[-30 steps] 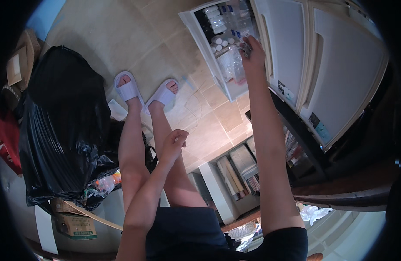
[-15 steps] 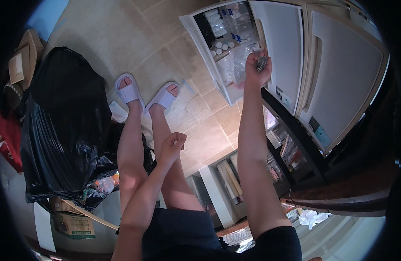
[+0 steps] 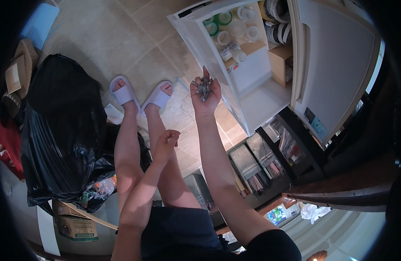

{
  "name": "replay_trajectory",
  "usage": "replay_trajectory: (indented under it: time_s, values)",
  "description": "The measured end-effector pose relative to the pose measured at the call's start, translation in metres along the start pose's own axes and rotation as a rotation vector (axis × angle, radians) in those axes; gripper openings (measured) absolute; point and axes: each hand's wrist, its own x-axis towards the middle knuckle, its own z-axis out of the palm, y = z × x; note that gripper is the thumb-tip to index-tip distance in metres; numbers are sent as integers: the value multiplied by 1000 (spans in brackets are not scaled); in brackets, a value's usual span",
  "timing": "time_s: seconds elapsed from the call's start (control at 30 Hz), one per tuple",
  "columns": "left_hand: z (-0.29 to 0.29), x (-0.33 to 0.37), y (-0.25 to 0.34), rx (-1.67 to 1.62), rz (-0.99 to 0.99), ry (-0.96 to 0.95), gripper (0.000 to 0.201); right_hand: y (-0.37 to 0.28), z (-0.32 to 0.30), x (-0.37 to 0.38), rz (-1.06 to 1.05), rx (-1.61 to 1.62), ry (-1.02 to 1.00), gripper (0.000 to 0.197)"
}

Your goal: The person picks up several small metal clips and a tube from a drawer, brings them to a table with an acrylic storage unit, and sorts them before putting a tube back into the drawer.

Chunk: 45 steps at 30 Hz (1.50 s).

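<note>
A bunch of small grey metal pieces (image 3: 203,88) rests in my upturned right hand (image 3: 207,101), with the fingers curled around it. Their exact kind is too small to tell. The hand is just left of the front of a pulled-out white drawer (image 3: 257,98). Rolls of clear and green tape (image 3: 225,18) lie at the drawer's far end, beside a small printed packet (image 3: 228,51). My left hand (image 3: 165,145) hovers over my legs, its fingers bent inward. Whether anything is in them is hidden.
A closed white drawer front (image 3: 339,65) stands right of the open one. Dark rolls of tape (image 3: 278,32) sit behind a divider. A large black plastic bag (image 3: 63,130) bulges at the left. Below the drawers are shelves with clear bins (image 3: 246,158).
My right hand has moved left with the metal pieces. A drawer with tape rolls now stands open where one with white rolls and plastic bags showed. My left hand has shifted slightly left.
</note>
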Motion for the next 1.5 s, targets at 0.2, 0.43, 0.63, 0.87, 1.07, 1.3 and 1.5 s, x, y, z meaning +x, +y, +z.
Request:
replay_trajectory:
  time_s: [0.2, 0.43, 0.63, 0.87, 1.07, 1.3, 1.5]
  values:
    - [-14, -12, 1, 37, 90, 57, 11, 6, 6, -54, 82, -274, -44, 42]
    - [2, -121, 101, -370, 339, 136, 19, 25, 149, -177, 112, -498, -166, 47]
    - [24, -212, 159, -393, 486, 99, 29, 27, 223, -226, 69, -498, -406, 46]
    - [31, -249, 187, -319, 679, 79, 21, 15, 259, -248, 23, -494, -488, 48]
    - [34, -259, 194, -177, 731, 81, 21, 1, 263, -253, -57, -677, -440, 55]
    - [36, -254, 184, -31, 829, 203, 18, -22, 254, -264, -538, -1121, -508, 32]
    - [40, -245, 180, -56, 803, 145, 17, -19, 249, -265, -553, -1263, -410, 16]
